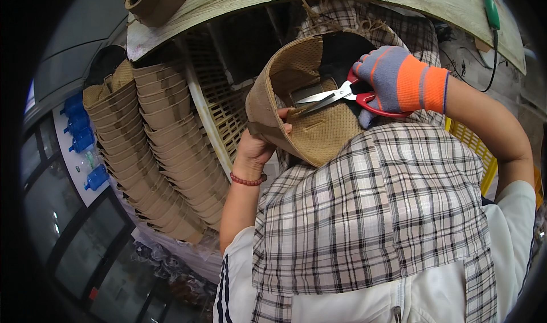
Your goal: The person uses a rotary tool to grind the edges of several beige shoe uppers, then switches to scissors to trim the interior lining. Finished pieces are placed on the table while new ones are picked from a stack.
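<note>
My bare left hand (254, 146), with a red bead bracelet at the wrist, grips the left side of a round tan fabric basket (310, 133). Fingertips curl over onto its textured inner side, while the rest of the fingers are partly hidden. The basket lies tilted over my lap, its mouth toward me, with a dark patch inside at the far right. In a grey and orange glove, my right hand (393, 80) is closed on red-handled scissors (342, 91). Their blades are slightly parted and reach into the basket's mouth, pointing left.
Two tall stacks of similar tan baskets (171, 123) lean at the left, beside a cream plastic crate (208, 103). A worktable (239, 9) spans the far side, bearing another basket (156, 2) and a green-handled corded tool (490, 6). A yellow crate (468, 136) stands at right.
</note>
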{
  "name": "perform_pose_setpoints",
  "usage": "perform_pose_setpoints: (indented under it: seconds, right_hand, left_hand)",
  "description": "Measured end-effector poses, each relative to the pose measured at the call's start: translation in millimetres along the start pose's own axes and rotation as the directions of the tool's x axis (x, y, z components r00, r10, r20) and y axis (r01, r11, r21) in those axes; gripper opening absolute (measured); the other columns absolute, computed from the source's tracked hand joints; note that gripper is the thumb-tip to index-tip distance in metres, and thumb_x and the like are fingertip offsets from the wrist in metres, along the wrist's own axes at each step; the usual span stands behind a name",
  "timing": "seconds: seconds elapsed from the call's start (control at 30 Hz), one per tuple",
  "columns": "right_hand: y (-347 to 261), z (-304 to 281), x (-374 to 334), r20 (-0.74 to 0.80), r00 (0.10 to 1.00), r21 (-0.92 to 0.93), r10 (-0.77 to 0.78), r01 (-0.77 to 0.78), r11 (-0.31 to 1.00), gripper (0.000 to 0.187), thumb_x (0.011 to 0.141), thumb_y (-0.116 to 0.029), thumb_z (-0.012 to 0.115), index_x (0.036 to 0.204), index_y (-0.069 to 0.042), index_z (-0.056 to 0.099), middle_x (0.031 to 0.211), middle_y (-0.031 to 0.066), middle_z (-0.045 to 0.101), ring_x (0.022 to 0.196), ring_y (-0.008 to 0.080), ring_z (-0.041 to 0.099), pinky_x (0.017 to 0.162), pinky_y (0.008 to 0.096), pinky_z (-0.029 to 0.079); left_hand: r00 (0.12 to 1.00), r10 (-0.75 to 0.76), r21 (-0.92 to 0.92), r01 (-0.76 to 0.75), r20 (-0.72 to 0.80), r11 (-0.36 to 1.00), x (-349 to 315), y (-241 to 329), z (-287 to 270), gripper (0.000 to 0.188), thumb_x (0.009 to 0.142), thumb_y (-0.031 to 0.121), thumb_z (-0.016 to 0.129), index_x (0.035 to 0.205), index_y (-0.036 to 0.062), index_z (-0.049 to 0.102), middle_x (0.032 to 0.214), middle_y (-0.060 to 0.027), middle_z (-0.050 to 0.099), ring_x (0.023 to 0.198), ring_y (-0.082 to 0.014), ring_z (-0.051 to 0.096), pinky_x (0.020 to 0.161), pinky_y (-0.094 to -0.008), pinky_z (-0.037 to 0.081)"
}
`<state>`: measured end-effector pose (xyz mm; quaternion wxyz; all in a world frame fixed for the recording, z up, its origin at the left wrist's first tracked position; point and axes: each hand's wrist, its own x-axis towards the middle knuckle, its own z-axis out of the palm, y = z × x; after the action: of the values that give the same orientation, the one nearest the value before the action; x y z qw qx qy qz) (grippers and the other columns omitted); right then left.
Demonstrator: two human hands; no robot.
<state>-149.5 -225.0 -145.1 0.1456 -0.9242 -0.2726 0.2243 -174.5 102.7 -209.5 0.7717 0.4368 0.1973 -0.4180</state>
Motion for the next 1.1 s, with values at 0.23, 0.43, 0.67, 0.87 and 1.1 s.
perform_pose_setpoints:
  seconds: [0.23, 0.43, 0.67, 0.87, 1.1]
  right_hand:
    - [-14, -12, 10, 0.191, 0.98, -0.012, 0.059, -0.058, 0.998, 0.042, 0.082, -0.044, 0.067, 0.103, -0.008, 0.071, 0.074, 0.0122, 0.07, 0.072, 0.0317, 0.069, 0.066, 0.0392, 0.055]
    - [-26, -18, 15, 0.238, 0.968, 0.005, 0.082, -0.086, 0.996, 0.048, 0.079, -0.045, 0.072, 0.103, -0.003, 0.07, 0.082, 0.0139, 0.071, 0.073, 0.0301, 0.07, 0.065, 0.0362, 0.056]
    - [-32, -19, 21, 0.336, 0.935, -0.001, 0.115, -0.122, 0.993, 0.045, 0.08, -0.044, 0.07, 0.101, -0.004, 0.071, 0.077, 0.0135, 0.07, 0.072, 0.0299, 0.07, 0.065, 0.0374, 0.055]
    - [-19, -34, 14, 0.387, 0.893, -0.058, 0.229, -0.224, 0.973, 0.041, 0.085, -0.044, 0.066, 0.1, -0.006, 0.071, 0.078, 0.0125, 0.071, 0.072, 0.0302, 0.07, 0.065, 0.0388, 0.055]
    - [22, -23, 23, 0.629, 0.774, 0.206, 0.075, -0.259, 0.944, 0.044, 0.084, -0.042, 0.07, 0.107, -0.005, 0.07, 0.084, 0.0124, 0.07, 0.073, 0.0266, 0.068, 0.067, 0.0375, 0.054]
  left_hand:
    - [1.0, -0.005, -0.038, 0.005, -0.024, 0.999, 1, -7, -5, 0.046, 0.071, -0.006, 0.081, 0.115, -0.0071, 0.065, 0.111, -0.0142, 0.069, 0.098, -0.0223, 0.067, 0.088, -0.0347, 0.058]
    - [0.999, 0.002, -0.052, -0.004, -0.047, 0.999, 6, -13, -18, 0.046, 0.07, -0.007, 0.081, 0.114, -0.006, 0.066, 0.113, -0.0151, 0.067, 0.097, -0.0228, 0.067, 0.088, -0.0355, 0.058]
    - [0.999, -0.037, -0.026, 0.036, -0.039, 0.999, 5, -7, -5, 0.047, 0.068, -0.007, 0.082, 0.113, -0.0038, 0.067, 0.113, -0.0137, 0.067, 0.099, -0.0233, 0.066, 0.086, -0.0358, 0.058]
    - [0.999, -0.046, 0.035, 0.047, -0.025, 0.998, 0, -1, -3, 0.048, 0.07, -0.001, 0.082, 0.115, -0.0049, 0.066, 0.109, -0.0125, 0.069, 0.095, -0.0218, 0.068, 0.086, -0.0329, 0.058]
    - [0.974, 0.22, 0.112, -0.225, 0.054, 0.968, 17, 3, -19, 0.033, 0.083, 0.008, 0.074, 0.113, -0.0023, 0.065, 0.096, -0.0069, 0.067, 0.088, -0.015, 0.065, 0.079, -0.027, 0.056]
